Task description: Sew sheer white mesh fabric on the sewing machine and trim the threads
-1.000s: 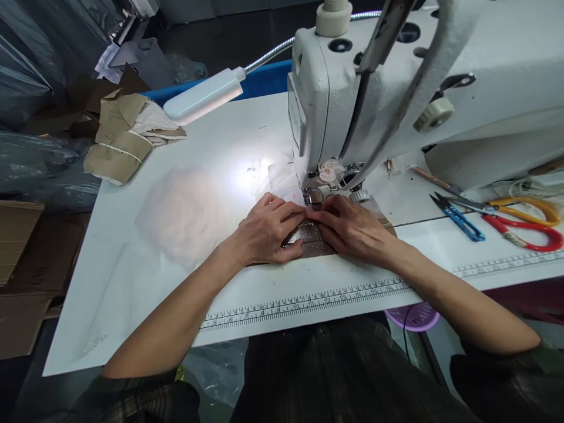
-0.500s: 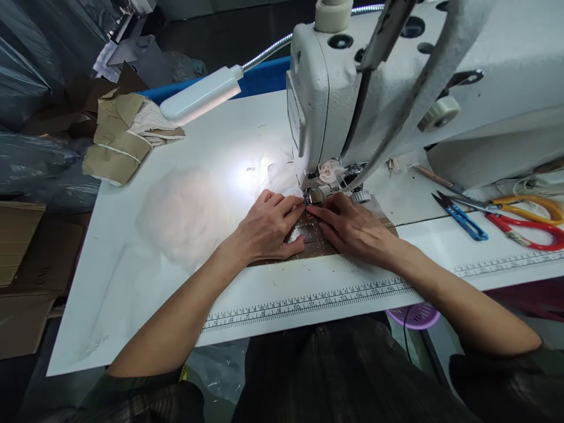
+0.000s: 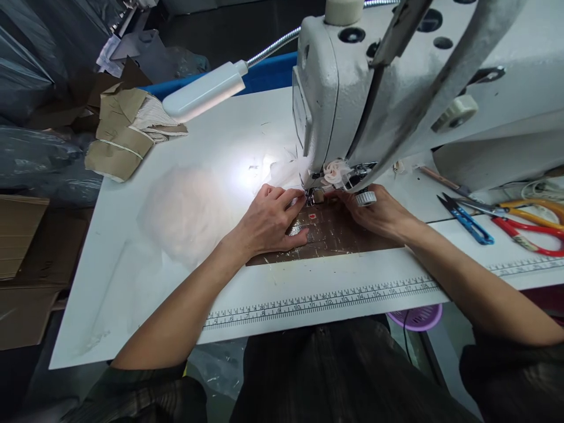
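Note:
My left hand (image 3: 275,220) rests on the brown plate (image 3: 326,235), its thumb apart from the bent fingers. Those fingertips are beside the presser foot (image 3: 315,195) of the sewing machine (image 3: 324,94), at the edge of a sheer white fabric piece (image 3: 284,171). On the other side of the foot is my right hand (image 3: 379,212), reaching in behind a white ribbed knob (image 3: 365,198). Its fingertips are hidden by the machine parts, so any hold on fabric cannot be made out. A small red mark (image 3: 312,216) shows on the plate between the hands.
Blue thread snips (image 3: 467,220) and red-handled scissors (image 3: 529,235) lie at the right. A lamp (image 3: 205,91) hangs over the table's far side. At the left are a pale, blurry heap (image 3: 180,214) and a paper-wrapped bundle (image 3: 121,138). A printed ruler (image 3: 308,304) runs along the front edge.
My right hand has moved right and farther back, behind the knob, uncovering more of the brown plate and the red mark. My left hand has stayed almost in place.

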Available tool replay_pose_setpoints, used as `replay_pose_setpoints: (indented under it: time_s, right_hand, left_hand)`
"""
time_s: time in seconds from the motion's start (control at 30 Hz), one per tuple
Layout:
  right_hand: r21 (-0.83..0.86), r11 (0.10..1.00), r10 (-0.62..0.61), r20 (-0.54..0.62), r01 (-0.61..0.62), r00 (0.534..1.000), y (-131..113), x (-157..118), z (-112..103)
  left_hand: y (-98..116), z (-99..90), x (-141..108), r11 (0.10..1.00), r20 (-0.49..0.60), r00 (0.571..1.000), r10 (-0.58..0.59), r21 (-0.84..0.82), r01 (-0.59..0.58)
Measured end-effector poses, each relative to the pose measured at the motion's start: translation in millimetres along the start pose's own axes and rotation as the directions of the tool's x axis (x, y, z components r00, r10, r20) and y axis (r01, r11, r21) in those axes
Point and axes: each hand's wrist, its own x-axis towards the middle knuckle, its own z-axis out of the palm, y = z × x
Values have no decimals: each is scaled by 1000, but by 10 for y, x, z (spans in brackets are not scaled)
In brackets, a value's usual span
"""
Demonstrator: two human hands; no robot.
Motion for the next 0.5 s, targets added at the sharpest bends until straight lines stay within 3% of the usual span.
replay_pose_setpoints:
  time_s: [0.2, 0.4, 0.5]
  right_hand:
    - [-64, 994, -93, -12, 93, 996, -20, -158, 87]
    - [-166, 978, -138, -77, 123, 988, 28, -183, 147]
    - [-201, 967, -172, -77, 154, 982, 36, -164, 158]
  left_hand:
    - [11, 51, -21, 999, -56, 998, -29, -42, 27]
    - [8, 94, -37, 968, -114, 984, -137, -227, 108]
    - [4, 90, -22, 952, -63, 992, -109, -295, 86]
